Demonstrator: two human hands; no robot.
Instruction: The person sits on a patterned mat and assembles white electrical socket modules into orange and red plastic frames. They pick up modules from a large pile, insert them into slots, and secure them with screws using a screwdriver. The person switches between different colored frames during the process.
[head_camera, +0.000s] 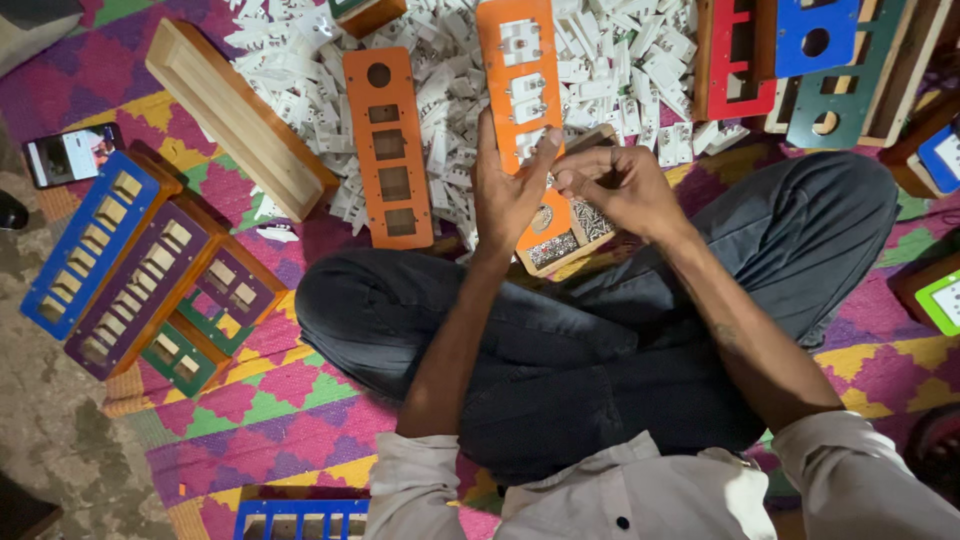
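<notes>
Head view: left hand (510, 190) grips an orange switch plate (522, 90) at 12 o'clock, fingers wrapped round its lower half, white switches already seated in it. Right hand (615, 185) just beside it at 1 o'clock, fingers curled together over a small wooden screw tray (572, 240). White switch pile (620, 80) behind; empty orange plate (390, 150) at 11 o'clock.

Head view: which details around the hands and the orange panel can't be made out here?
- Right hand: fingers curl inward, hiding whatever they pinch.
- Orange panel: lower part covered by the left hand.
- Small box of metal bits: pieces too small to identify.
- Blue frame: cut off by the bottom edge.
</notes>
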